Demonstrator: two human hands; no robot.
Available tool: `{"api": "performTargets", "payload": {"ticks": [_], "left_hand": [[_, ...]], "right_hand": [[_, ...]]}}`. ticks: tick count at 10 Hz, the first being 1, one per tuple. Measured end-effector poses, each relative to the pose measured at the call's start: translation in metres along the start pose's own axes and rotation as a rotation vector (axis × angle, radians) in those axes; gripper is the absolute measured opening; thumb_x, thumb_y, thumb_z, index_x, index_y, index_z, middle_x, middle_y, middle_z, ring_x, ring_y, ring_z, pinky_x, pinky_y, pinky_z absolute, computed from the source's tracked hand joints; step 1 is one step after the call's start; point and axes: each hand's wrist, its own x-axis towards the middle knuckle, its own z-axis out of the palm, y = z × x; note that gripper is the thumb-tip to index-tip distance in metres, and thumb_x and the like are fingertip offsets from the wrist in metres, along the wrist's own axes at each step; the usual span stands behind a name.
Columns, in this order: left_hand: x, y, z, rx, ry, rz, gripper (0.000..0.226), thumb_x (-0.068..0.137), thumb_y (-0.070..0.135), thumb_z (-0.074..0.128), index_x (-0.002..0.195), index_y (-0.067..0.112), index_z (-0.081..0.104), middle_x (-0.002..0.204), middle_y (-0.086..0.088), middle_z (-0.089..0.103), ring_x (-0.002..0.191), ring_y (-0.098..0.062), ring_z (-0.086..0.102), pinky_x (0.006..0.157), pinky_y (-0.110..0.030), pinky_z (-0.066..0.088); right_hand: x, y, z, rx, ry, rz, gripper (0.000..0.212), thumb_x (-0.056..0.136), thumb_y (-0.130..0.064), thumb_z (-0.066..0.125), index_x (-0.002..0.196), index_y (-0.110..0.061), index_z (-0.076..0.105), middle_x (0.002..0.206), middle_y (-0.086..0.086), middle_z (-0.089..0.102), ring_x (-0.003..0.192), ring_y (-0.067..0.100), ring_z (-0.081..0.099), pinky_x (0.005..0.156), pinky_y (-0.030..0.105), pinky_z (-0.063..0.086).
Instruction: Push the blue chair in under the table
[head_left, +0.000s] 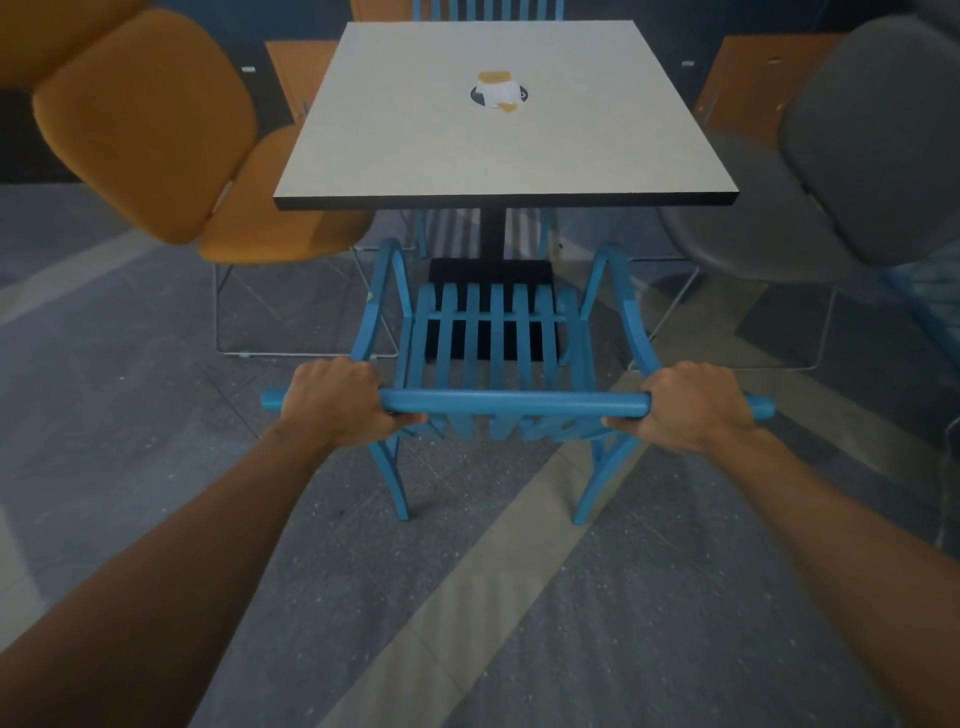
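A blue slatted wooden chair (493, 332) with armrests stands in front of me, facing a square light-topped table (498, 156). My left hand (337, 400) is closed around the left end of the chair's round top rail. My right hand (691, 408) grips the same rail near its right end. The chair's seat lies just short of the table's near edge, with the armrest fronts reaching up close under that edge. The table's black pedestal base (491, 270) shows beyond the seat slats.
An orange padded chair (156, 140) stands at the table's left side and a grey padded chair (857, 156) at its right, both on thin wire legs. Another blue chair (488, 8) sits at the far side. A small sticker (500, 92) marks the tabletop.
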Motion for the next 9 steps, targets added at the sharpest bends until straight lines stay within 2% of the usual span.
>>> {"api": "performTargets", "payload": {"ticks": [3,4,5,6,7,8,9], "left_hand": [[-0.004,0.004,-0.003,-0.026,-0.027,-0.052,0.084,0.055,0.097,0.028,0.070,0.024,0.067,0.054,0.007,0.056,0.052,-0.011,0.055,0.055,-0.031,0.047],[-0.007,0.006,-0.007,-0.092,-0.028,-0.048,0.074,0.059,0.093,0.036,0.076,0.027,0.065,0.059,0.009,0.057,0.058,-0.012,0.057,0.061,-0.033,0.047],[-0.013,0.009,-0.011,-0.205,-0.025,-0.022,0.063,0.057,0.093,0.041,0.080,0.036,0.055,0.065,0.011,0.057,0.067,-0.016,0.058,0.073,-0.041,0.049],[-0.016,0.012,-0.015,-0.253,-0.008,-0.031,0.084,0.052,0.098,0.036,0.102,0.033,0.057,0.087,0.009,0.066,0.078,-0.018,0.061,0.079,-0.045,0.049],[-0.016,0.016,-0.024,-0.306,0.064,-0.014,0.094,0.060,0.097,0.031,0.121,0.029,0.053,0.105,0.001,0.069,0.086,-0.022,0.064,0.081,-0.049,0.052],[-0.011,0.021,-0.046,-0.338,0.186,0.005,0.090,0.070,0.089,0.033,0.131,0.024,0.047,0.124,-0.010,0.064,0.100,-0.029,0.064,0.090,-0.057,0.049],[0.001,0.028,-0.075,-0.321,0.305,-0.009,0.083,0.079,0.078,0.040,0.138,0.020,0.040,0.140,-0.011,0.051,0.121,-0.030,0.052,0.101,-0.057,0.035]], "right_hand": [[-0.002,-0.002,-0.003,-0.015,0.000,0.005,0.056,0.060,-0.084,0.049,0.046,-0.030,0.043,0.043,-0.012,0.044,0.038,0.005,0.039,0.040,0.023,0.018],[-0.004,-0.003,-0.005,0.011,0.000,0.017,0.057,0.057,-0.086,0.048,0.050,-0.030,0.052,0.044,-0.013,0.046,0.041,0.003,0.040,0.041,0.022,0.019],[-0.006,-0.005,-0.005,0.088,0.030,0.023,0.066,0.050,-0.092,0.043,0.050,-0.027,0.055,0.045,-0.013,0.049,0.043,0.003,0.044,0.043,0.023,0.026],[-0.011,-0.009,-0.008,0.127,0.063,0.025,0.078,0.049,-0.097,0.035,0.051,-0.022,0.054,0.047,-0.008,0.050,0.043,0.008,0.046,0.045,0.026,0.037],[-0.012,-0.011,-0.013,0.197,0.169,0.039,0.078,0.066,-0.090,0.028,0.060,-0.017,0.055,0.054,-0.003,0.055,0.047,0.013,0.050,0.048,0.027,0.037],[-0.006,-0.022,-0.032,0.277,0.304,0.107,0.064,0.082,-0.072,0.033,0.096,-0.014,0.058,0.085,0.007,0.065,0.074,0.025,0.059,0.060,0.034,0.042],[0.010,-0.037,-0.061,0.317,0.361,0.121,0.069,0.085,-0.060,0.044,0.133,-0.010,0.039,0.129,0.017,0.051,0.115,0.033,0.046,0.091,0.048,0.041]]}}
